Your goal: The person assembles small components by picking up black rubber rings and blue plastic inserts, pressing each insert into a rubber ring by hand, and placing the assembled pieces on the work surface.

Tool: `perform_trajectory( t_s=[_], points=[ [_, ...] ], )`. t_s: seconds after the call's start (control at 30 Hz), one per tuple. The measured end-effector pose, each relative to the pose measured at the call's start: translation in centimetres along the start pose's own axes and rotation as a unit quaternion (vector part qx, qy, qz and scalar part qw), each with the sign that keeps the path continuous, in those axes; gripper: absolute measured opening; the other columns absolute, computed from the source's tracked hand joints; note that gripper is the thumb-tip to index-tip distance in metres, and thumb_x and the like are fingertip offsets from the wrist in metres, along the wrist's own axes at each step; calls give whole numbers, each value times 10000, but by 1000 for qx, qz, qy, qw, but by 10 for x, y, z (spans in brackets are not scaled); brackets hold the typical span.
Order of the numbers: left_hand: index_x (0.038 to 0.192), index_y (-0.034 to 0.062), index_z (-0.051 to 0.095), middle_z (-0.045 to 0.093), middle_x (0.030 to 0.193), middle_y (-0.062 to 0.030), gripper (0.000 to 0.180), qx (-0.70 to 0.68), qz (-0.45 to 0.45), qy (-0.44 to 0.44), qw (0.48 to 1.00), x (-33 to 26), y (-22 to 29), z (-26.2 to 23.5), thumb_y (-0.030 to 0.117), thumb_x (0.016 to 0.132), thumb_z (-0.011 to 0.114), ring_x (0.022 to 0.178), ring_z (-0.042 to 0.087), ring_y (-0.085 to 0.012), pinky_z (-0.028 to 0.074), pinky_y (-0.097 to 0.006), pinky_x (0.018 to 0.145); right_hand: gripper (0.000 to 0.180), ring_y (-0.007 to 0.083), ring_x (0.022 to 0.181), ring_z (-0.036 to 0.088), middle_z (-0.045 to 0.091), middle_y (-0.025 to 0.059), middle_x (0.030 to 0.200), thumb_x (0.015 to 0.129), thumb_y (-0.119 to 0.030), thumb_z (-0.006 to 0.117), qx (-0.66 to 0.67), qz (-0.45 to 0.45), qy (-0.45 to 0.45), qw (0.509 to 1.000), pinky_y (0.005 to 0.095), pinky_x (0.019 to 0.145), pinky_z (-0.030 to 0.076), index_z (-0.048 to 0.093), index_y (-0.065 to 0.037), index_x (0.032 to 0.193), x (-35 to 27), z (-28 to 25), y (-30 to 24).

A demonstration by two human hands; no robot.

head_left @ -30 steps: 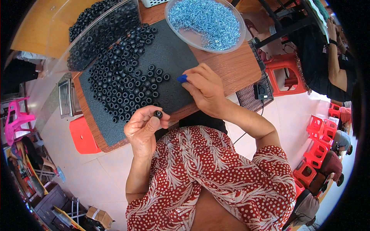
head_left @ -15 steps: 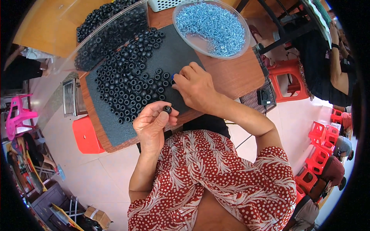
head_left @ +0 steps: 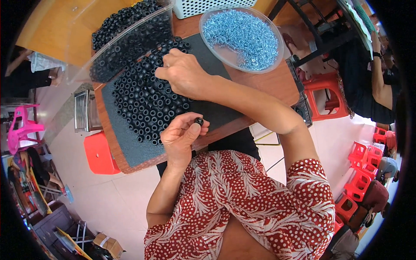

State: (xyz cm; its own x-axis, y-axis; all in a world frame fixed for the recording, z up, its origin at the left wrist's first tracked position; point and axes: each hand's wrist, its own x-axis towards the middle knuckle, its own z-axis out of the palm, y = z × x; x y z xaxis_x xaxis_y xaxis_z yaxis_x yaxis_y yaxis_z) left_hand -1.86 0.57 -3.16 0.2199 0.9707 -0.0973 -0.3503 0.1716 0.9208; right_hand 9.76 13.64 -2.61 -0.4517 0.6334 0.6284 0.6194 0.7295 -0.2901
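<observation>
My left hand pinches a small black round part with a hole in its end between thumb and fingers, just off the table's near edge. Above the spread of similar black hollow parts, my right hand is closed with fingers curled. What its fingertips hold, if anything, is hidden from view. These loose parts lie on a dark grey mat on a brown wooden table.
A clear plastic bin of black parts stands at the far left. Light blue glittery pieces fill a round clear tray at the far right. Behind is a white perforated basket. Red stools flank the table.
My right hand has moved left and away from me, over the pile; the blue thing at its fingertips no longer shows. My left hand still holds the black part, slightly farther right in view.
</observation>
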Motion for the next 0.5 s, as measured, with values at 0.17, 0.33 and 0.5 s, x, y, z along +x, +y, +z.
perform_trajectory(
  t_s=[0.17,0.33,0.5],
  points=[
    [986,-64,567,636,846,-148,254,-6,-1,-9,1000,0,-3,1,113,817,637,710,610,-181,515,-287,658,66,254,707,525,554,103,646,577,-65,608,-81,-60,-70,992,345,567,434,632,-49,637,15,8,1],
    [986,-61,573,635,843,-140,257,16,17,-21,1000,1,-5,-2,122,817,639,718,612,-179,516,-284,664,62,283,662,580,604,128,630,576,-88,619,-119,-101,-166,974,350,568,462,634,-39,612,36,2,-8],
    [982,-60,577,634,857,-139,259,21,19,-26,999,1,-8,-1,127,814,643,750,614,-182,509,-293,694,66,318,643,635,630,173,659,616,-69,606,-56,-30,-286,956,402,548,496,633,-10,625,48,3,-10]
  ],
)
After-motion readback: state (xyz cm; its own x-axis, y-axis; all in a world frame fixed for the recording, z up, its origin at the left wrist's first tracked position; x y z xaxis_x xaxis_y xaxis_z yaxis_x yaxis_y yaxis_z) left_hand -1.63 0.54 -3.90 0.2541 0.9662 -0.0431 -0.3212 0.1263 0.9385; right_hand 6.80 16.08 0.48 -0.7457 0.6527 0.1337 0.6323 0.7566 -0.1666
